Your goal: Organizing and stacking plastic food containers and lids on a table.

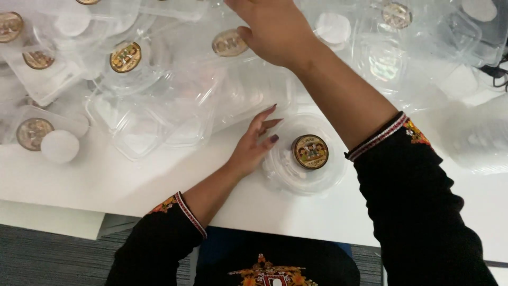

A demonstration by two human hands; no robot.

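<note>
L hand [253,144] at round container [306,156]

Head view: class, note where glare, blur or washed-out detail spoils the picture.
Head view: bright overhead light washes out the white table and the clear plastic containers, whose edges dissolve in glare; the right hand looks slightly soft; the round gold label beside the left hand stays readable as a shape.

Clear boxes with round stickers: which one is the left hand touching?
The round container nearest the table's front edge; the left hand rests against its side. It stands apart from the pile.
</note>
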